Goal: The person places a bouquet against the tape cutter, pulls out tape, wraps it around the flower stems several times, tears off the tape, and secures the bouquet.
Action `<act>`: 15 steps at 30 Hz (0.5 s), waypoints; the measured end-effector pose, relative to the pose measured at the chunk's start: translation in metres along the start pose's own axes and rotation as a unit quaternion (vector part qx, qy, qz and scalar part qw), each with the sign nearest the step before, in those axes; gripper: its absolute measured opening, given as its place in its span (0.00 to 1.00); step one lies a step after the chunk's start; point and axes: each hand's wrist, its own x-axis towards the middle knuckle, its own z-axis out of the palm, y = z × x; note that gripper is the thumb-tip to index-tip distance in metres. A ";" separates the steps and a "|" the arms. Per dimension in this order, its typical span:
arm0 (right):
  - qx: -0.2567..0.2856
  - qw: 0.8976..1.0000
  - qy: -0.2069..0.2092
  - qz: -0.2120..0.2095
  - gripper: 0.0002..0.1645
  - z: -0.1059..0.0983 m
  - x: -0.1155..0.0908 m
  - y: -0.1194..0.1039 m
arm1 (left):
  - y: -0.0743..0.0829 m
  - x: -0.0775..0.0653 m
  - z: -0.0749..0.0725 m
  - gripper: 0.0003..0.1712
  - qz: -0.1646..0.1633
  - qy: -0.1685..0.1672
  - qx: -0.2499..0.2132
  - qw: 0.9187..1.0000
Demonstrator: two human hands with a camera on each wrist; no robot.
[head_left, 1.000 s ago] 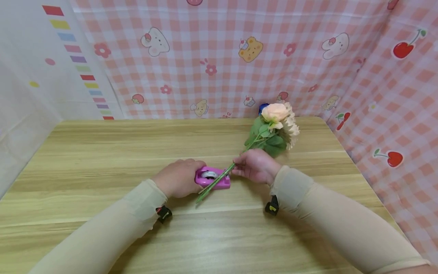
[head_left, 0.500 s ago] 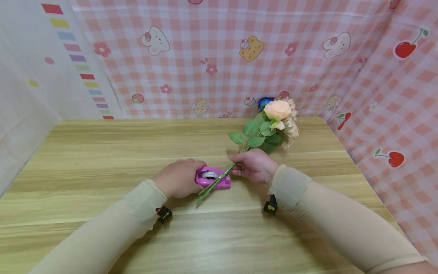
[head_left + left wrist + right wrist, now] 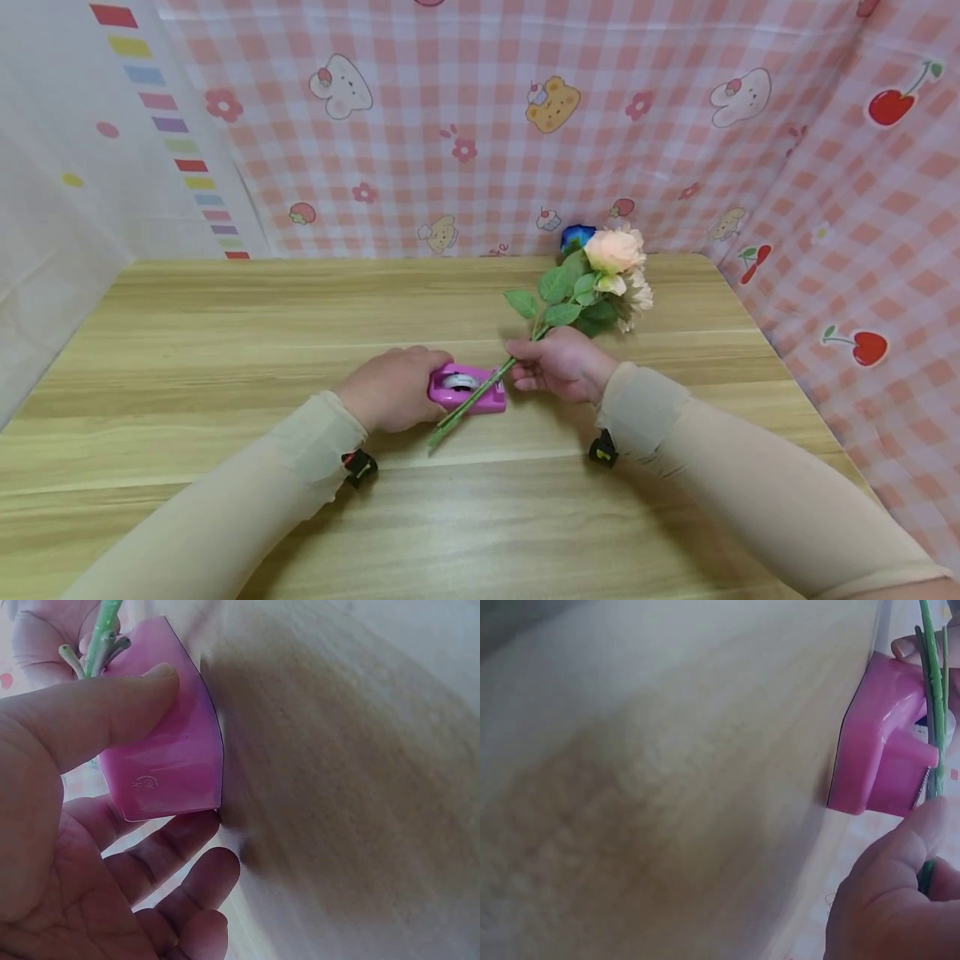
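Observation:
In the head view, my left hand (image 3: 395, 390) grips the back end of a pink tape dispenser (image 3: 491, 403) standing on the table. A white tape roll (image 3: 459, 382) sits inside it. My right hand (image 3: 564, 365) pinches the green stems (image 3: 480, 393) of a small flower bunch, which slant across above the dispenser. At the top of the bunch are a blue rose (image 3: 577, 238), a peach rose (image 3: 611, 248) and a pale ruffled bloom (image 3: 637, 300). In the right wrist view, the stems (image 3: 934, 690) run close past the dispenser's toothed cutting edge (image 3: 922, 787); contact is unclear.
A wood-grain table (image 3: 225, 333) lies under both hands. Pink checked cloth (image 3: 450, 100) hangs behind it and on the right side, and a white cloth (image 3: 45, 167) hangs at the left. The flower heads are near the table's back edge.
The bunch has turned in my right hand: a leaf now sticks out to the left and the blue rose shows more. My left hand and the dispenser have stayed put.

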 end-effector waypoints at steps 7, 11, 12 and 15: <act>0.023 0.999 0.018 -0.019 0.06 0.003 -0.002 -0.001 | 0.000 -0.001 -0.001 0.34 0.002 0.005 0.001 1.000; 0.040 0.999 0.019 -0.028 0.05 0.006 -0.004 -0.002 | 0.000 -0.001 -0.001 0.34 0.002 0.004 0.003 1.000; 0.041 0.999 0.019 -0.029 0.05 0.006 -0.004 -0.002 | 0.000 -0.001 -0.001 0.35 0.002 0.003 0.004 1.000; 0.045 0.998 0.015 -0.031 0.05 0.007 -0.005 -0.003 | 0.001 -0.002 -0.002 0.37 0.001 0.000 0.005 1.000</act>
